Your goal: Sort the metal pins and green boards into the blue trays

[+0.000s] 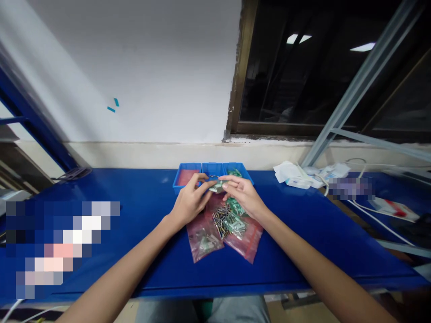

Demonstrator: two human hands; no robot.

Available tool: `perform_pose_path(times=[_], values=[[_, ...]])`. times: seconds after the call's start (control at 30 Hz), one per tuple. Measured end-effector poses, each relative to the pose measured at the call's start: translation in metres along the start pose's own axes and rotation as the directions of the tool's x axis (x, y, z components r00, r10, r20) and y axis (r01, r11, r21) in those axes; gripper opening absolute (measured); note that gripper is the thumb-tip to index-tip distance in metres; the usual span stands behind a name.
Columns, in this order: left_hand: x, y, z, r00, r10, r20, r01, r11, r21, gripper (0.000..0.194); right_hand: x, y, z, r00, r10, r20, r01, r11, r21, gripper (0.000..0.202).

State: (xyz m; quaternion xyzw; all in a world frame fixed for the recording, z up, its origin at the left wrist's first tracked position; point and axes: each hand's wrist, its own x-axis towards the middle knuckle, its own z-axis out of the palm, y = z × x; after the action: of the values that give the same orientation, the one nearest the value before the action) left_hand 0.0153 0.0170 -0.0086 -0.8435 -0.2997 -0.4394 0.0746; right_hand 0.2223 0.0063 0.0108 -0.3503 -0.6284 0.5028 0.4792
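- Pale-green piece [216,186] sits between the two hands, its long axis seemingly side to side; its fine shape is too small to tell.
- Left hand [189,201] pinches it from the left, right hand [245,195] from the right; neither is nearer.
- Blue bins [175,183] lie just beyond; metal pins [220,219] lie nearer the body, on pink bags [247,244].
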Motion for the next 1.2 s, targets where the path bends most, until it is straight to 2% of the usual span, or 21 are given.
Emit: perform_pose_path(times=[0.07,0.13,0.23,0.33,0.4,0.5,0.63,0.7,0.77,0.87,0.97,1.1,1.2], values=[[0.002,0.001,-0.001,0.999,-0.013,-0.047,0.011,0.999,-0.031,0.026,0.0,-0.002,-0.002,0.998,-0.005,0.064,0.006,1.0,-0.013,0.042],[0.003,0.003,-0.001,0.993,-0.066,-0.094,0.058,0.995,-0.08,0.026,0.0,-0.003,-0.003,0.996,-0.053,0.069,0.06,0.992,-0.11,0.043],[0.003,0.008,0.003,0.97,-0.196,-0.143,0.17,0.97,-0.174,0.032,0.001,-0.002,-0.004,0.986,-0.158,-0.047,0.131,0.925,-0.357,0.025],[0.005,0.014,0.004,0.954,-0.265,-0.138,0.219,0.935,-0.28,0.031,0.003,0.0,-0.007,0.975,-0.204,-0.084,0.146,0.881,-0.45,0.02],[0.006,0.018,0.003,0.961,-0.252,-0.118,0.205,0.927,-0.314,0.025,0.004,0.0,-0.011,0.974,-0.206,-0.096,0.143,0.882,-0.449,0.023],[0.009,0.021,-0.001,0.98,-0.187,-0.072,0.156,0.938,-0.309,0.02,0.008,0.0,-0.022,0.957,-0.228,-0.181,0.119,0.874,-0.471,0.026],[0.01,0.021,-0.004,0.992,-0.119,-0.043,0.1,0.948,-0.302,0.022,0.015,0.001,-0.045,0.88,-0.326,-0.345,0.089,0.827,-0.555,0.029],[0.01,0.02,-0.004,0.993,-0.111,-0.042,0.094,0.95,-0.298,0.023,0.02,0.005,-0.056,0.844,-0.34,-0.414,0.03,0.802,-0.596,0.032],[0.009,0.018,-0.003,0.994,-0.111,-0.024,0.099,0.952,-0.289,0.024,0.025,0.012,-0.065,0.842,-0.312,-0.44,-0.068,0.748,-0.661,0.032],[0.006,0.015,-0.002,0.992,-0.107,0.062,0.119,0.966,-0.232,0.027,0.029,0.025,-0.074,0.852,-0.325,-0.41,-0.176,0.56,-0.81,0.032],[0.003,0.011,-0.002,0.981,-0.099,0.17,0.121,0.984,-0.127,0.029,0.03,0.034,-0.079,0.847,-0.407,-0.342,-0.169,0.405,-0.899,0.041],[0.001,0.007,-0.001,0.962,-0.088,0.259,0.099,0.995,-0.031,0.028,0.027,0.039,-0.08,0.901,-0.381,-0.209,-0.089,0.308,-0.947,0.028],[0.0,0.003,-0.001,0.945,-0.089,0.314,0.083,0.996,0.033,0.027,0.024,0.04,-0.077,0.917,-0.358,-0.173,-0.076,0.269,-0.96,0.032]])
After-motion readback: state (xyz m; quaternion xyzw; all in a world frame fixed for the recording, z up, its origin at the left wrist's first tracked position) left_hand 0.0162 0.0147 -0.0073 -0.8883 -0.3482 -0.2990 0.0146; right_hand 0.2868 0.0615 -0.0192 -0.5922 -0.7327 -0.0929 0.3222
